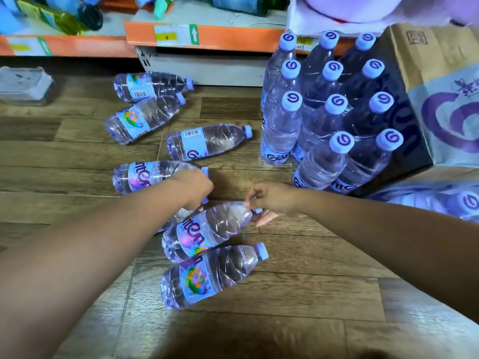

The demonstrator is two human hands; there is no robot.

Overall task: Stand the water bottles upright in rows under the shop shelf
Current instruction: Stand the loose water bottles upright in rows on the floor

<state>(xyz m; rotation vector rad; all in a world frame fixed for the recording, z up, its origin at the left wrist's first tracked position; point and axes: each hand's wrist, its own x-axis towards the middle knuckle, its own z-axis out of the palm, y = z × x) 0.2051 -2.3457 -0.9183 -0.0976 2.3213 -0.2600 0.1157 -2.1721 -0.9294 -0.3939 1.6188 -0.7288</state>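
Wood floor (311, 294) open near side; upright rows (321, 120) hemmed by cardboard box (425, 60), orange shelf edge (233, 37) behind. Left hand (193, 185) curled round half-hidden bottle (185, 213) neck, right hand (274, 198) pinching next bottle (207, 229) neck.

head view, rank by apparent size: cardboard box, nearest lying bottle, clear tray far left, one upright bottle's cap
1. cardboard box
2. nearest lying bottle, though nearness inflates it
3. clear tray
4. cap

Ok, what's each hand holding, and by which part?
Right hand pinches a lying water bottle at its cap end. Left hand covers a second bottle at the neck; hold unclear.
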